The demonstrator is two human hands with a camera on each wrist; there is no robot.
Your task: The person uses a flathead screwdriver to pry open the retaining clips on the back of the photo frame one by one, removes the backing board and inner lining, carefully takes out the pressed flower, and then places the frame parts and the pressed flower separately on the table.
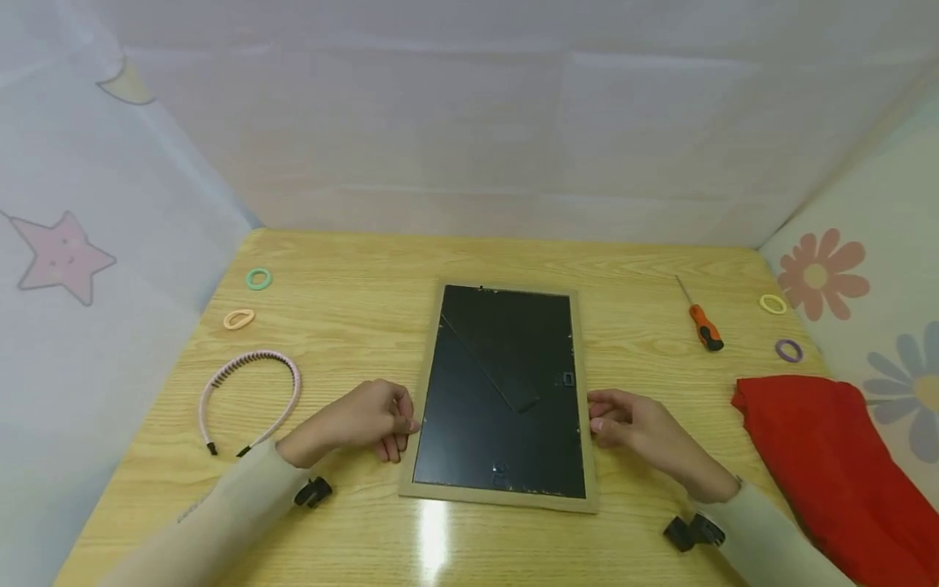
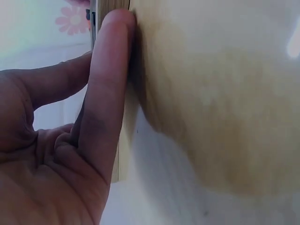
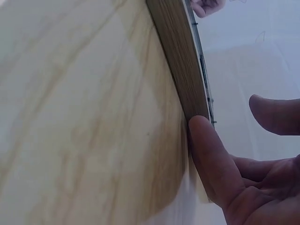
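A picture frame (image 1: 506, 350) lies back side up on the table, its black backing showing inside a light wood border. A slanting line crosses the backing to a small dark piece, and a metal hanger (image 1: 568, 379) sits near the right edge. My left hand (image 1: 374, 420) pinches the frame's left edge, with a finger (image 2: 110, 75) along the side and the thumb at the upper edge. At the opposite side, my right hand (image 1: 641, 432) touches the wooden edge with a fingertip (image 3: 201, 129). Its thumb (image 3: 272, 115) stands apart from the frame.
A pink headband (image 1: 295, 383) lies left, below green (image 1: 258, 279) and orange (image 1: 238, 319) rings. To the right are an orange screwdriver (image 1: 702, 322), yellow (image 1: 773, 304) and purple (image 1: 788, 350) rings, and a red cloth (image 1: 829, 456). Printed curtains surround the wooden table (image 1: 352, 261).
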